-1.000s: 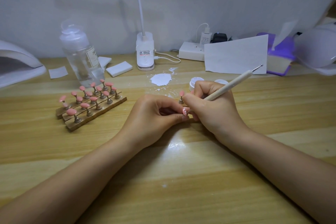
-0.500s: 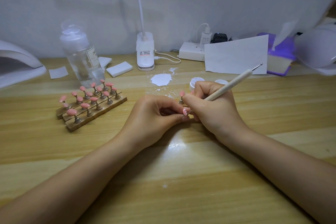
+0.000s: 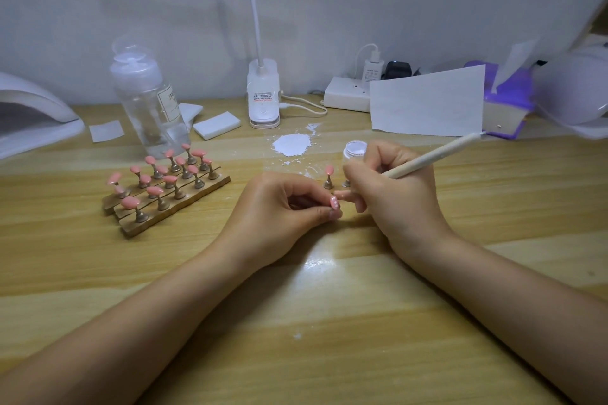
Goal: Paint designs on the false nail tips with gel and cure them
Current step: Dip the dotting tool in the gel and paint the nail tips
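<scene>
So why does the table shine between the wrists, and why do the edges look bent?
Head view: the bright patch on the wooden table is glare from a light above; the wide-angle lens curves the edges, smearing the white dome at right; the nail tip pinched in the left hand stays sharp.

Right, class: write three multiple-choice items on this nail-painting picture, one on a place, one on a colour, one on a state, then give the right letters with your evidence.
1. Where does the wooden rack of nail tips stand?
A. left of the left hand
B. behind the sheet of paper
C. on the nail lamp

2. What colour are the rack's nail tips?
A. blue
B. pink
C. black

3. What is the right hand doing?
A. lying flat and bare
B. gripping a dotting pen
C. lifting the clear bottle

Answers:
1 A: the rack sits on the table left of the left hand.
2 B: every tip on it is pink.
3 B: its fingers curl round the dotting pen, whose working end is hidden behind the fingers, beside the nail tip that the left hand pinches.
</scene>
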{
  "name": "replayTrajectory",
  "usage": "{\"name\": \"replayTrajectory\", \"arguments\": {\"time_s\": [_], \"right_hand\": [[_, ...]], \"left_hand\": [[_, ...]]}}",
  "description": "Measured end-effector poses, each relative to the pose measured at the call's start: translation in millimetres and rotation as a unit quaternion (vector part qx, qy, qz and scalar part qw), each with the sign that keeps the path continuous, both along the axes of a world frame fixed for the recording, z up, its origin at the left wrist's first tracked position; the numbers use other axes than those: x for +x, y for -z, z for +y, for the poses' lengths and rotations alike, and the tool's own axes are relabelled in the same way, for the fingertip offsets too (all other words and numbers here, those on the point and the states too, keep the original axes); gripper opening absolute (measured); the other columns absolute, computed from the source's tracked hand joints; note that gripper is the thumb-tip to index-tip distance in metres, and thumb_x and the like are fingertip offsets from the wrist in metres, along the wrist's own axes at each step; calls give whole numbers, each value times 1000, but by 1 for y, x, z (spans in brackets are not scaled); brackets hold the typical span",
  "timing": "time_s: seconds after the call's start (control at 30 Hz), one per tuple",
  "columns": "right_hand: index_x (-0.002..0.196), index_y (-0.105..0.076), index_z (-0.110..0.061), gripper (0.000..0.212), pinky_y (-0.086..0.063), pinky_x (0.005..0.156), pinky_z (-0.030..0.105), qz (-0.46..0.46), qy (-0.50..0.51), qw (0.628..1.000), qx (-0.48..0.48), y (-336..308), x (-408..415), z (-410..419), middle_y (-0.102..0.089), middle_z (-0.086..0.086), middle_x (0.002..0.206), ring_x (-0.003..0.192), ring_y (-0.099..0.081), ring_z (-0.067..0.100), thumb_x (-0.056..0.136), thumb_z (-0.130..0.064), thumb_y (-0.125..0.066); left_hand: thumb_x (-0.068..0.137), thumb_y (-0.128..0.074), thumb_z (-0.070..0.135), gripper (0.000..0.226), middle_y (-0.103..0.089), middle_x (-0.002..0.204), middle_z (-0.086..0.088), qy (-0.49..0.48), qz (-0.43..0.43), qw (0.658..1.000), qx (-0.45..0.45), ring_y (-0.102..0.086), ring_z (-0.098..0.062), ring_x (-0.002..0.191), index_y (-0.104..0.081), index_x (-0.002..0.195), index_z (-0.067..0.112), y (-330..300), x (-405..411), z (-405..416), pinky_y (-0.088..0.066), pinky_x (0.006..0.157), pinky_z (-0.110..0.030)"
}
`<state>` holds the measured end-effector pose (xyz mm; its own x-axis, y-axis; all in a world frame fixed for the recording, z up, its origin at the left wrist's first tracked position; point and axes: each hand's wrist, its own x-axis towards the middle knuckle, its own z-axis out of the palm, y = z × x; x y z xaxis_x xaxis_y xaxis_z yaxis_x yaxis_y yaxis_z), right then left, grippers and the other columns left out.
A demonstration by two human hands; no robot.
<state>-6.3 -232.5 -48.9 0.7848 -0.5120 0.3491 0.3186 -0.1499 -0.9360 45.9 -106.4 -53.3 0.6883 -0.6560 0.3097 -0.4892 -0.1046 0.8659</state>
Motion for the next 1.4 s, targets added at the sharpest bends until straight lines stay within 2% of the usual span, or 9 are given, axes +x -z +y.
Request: {"name": "replayTrajectory", "arguments": {"time_s": [0.07,0.2,0.27,0.37,0.47,0.6,0.77,0.9,1.4], "right_hand": [[45,-35,-12,44,-45,43,20,-26,20,998,55,-2,-2,-1,-40,1,38,32,-41,2,76,0,-64],[51,-43,-14,40,-34,37,18,-22,34,994,98,-13,-1,-7,-42,-10,34,30,-39,2,85,-23,-62],[53,-42,-16,39,-33,37,18,-16,39,995,94,-22,2,-16,-40,-10,36,30,-38,3,85,-24,-63],[58,-43,-17,35,-39,38,18,7,47,999,18,-36,8,-32,-45,-6,47,34,-43,2,79,-20,-71],[65,-51,-14,28,-48,48,15,78,32,991,-106,-46,22,-48,-56,-4,58,45,-53,-3,74,-23,-76],[59,-56,-13,34,-45,51,19,153,25,972,-178,-54,43,-65,-59,-3,51,45,-53,0,80,-37,-68],[49,-48,-12,35,-44,51,15,224,34,940,-255,-43,55,-73,-51,-6,32,40,-52,2,79,-20,-66],[48,-45,-13,32,-38,50,20,228,53,935,-267,-34,61,-71,-49,-5,42,52,-50,9,73,-11,-64],[45,-47,-13,30,-40,59,27,195,64,929,-306,-26,60,-64,-49,-3,44,50,-47,10,70,-9,-63]], "left_hand": [[69,-75,2,9,-68,63,11,-2,7,1000,1,-60,7,60,-72,68,11,0,0,0,-44,61,-7],[68,-76,3,14,-67,60,14,-10,9,1000,3,-60,6,59,-71,65,16,0,0,0,-45,61,-7],[68,-76,3,16,-67,59,15,-9,9,1000,2,-60,7,59,-70,65,17,0,0,0,-45,61,-7],[68,-76,3,19,-67,59,15,-9,7,1000,6,-60,7,59,-70,64,20,-1,0,0,-44,60,-7],[68,-77,5,19,-66,59,15,-23,6,1000,12,-59,7,58,-69,63,22,0,0,0,-44,61,-7],[68,-77,7,17,-66,59,15,-25,9,1000,16,-58,8,58,-70,63,21,-1,-1,1,-43,60,-7],[68,-76,5,16,-67,60,14,-23,13,1000,14,-58,8,58,-70,64,19,-3,-1,1,-42,60,-5],[68,-77,6,15,-68,62,13,-21,12,1000,14,-59,8,59,-71,65,19,-3,-1,1,-42,60,-5],[68,-76,4,12,-68,63,10,-19,18,1000,16,-59,6,59,-72,66,15,-3,-1,1,-42,60,-6]]}}
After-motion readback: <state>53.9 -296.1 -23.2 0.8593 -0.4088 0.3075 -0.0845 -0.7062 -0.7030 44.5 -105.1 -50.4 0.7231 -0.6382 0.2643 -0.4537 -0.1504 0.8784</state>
